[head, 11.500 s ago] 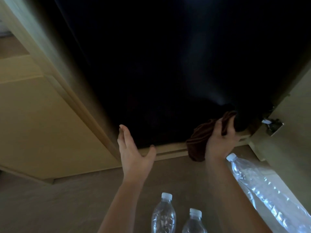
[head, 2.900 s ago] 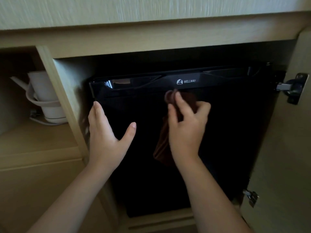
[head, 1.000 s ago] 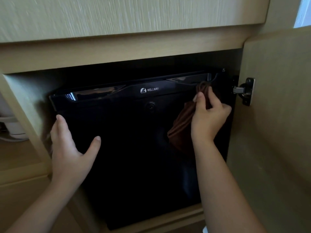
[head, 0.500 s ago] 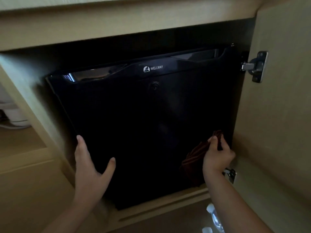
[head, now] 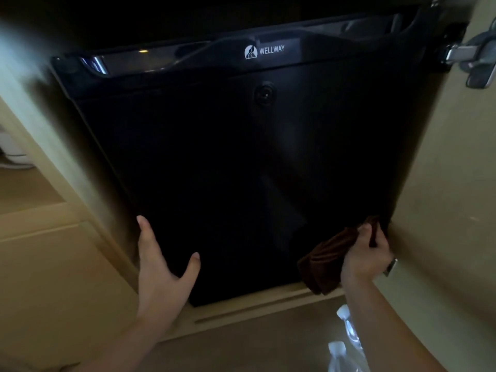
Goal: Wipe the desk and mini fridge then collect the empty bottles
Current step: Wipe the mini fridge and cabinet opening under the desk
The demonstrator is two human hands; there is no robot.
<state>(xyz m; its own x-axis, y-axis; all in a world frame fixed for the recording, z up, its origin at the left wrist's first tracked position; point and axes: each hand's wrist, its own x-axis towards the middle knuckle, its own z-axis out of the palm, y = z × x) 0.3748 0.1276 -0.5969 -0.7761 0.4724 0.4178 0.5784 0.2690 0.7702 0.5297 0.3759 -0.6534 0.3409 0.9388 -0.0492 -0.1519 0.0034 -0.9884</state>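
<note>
A black mini fridge [head: 241, 162] with a WELLWAY logo sits inside a wooden cabinet. My right hand [head: 366, 255] grips a bunched brown cloth [head: 326, 261] against the lower right corner of the fridge door. My left hand [head: 161, 267] lies flat, fingers straight, on the door's lower left edge. Two clear plastic bottles [head: 346, 345] with white caps show on the floor at the bottom right, partly hidden by my right forearm.
The open cabinet door [head: 453, 183] stands at the right, its metal hinge [head: 472, 57] near the top. A wooden cabinet frame [head: 67, 162] borders the fridge on the left, with a white object [head: 13, 157] on a shelf beyond it.
My right hand has carried the cloth from the top right of the fridge door down to its lower right corner. My left hand slid lower along the left edge. The view dropped and moved closer.
</note>
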